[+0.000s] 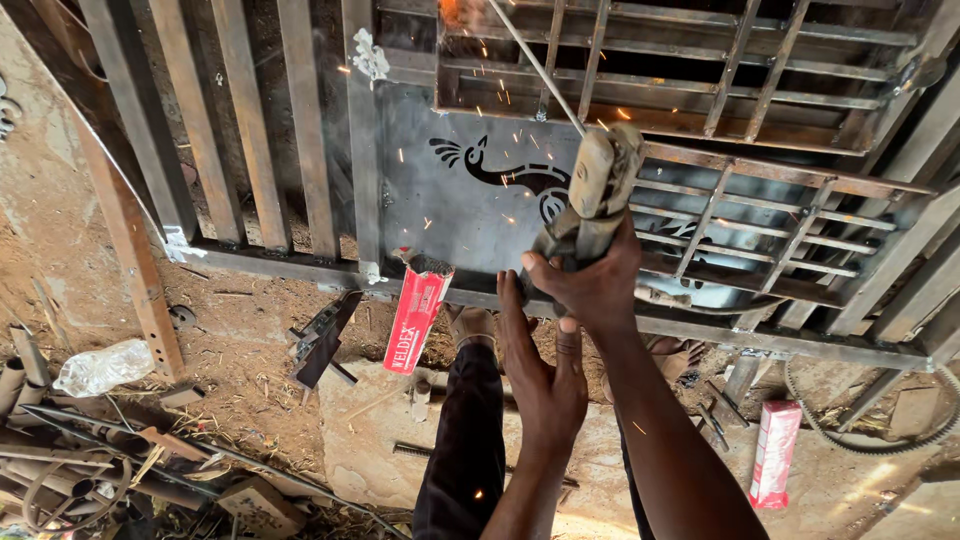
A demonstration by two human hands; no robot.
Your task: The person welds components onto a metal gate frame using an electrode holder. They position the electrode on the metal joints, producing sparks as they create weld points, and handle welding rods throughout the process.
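Note:
My right hand (592, 285) grips a worn welding electrode holder (600, 180). A thin welding rod (535, 65) runs from it up and left to a glowing spot with sparks (450, 12) on the steel gate (365, 150). My left hand (542, 375) clasps my right wrist from below, fingers pointing up along it. The gate has vertical bars, a grille section (760, 215) and a grey sheet panel (440, 205) with a black bird design (505, 172).
A red electrode box (418, 312) leans against the gate's bottom rail, and a second one (775, 452) lies at the lower right. My dark trouser leg (462, 440) and sandalled foot (470, 325) are below. A plastic bottle (100, 368), pipes and scrap (60, 470) lie at left.

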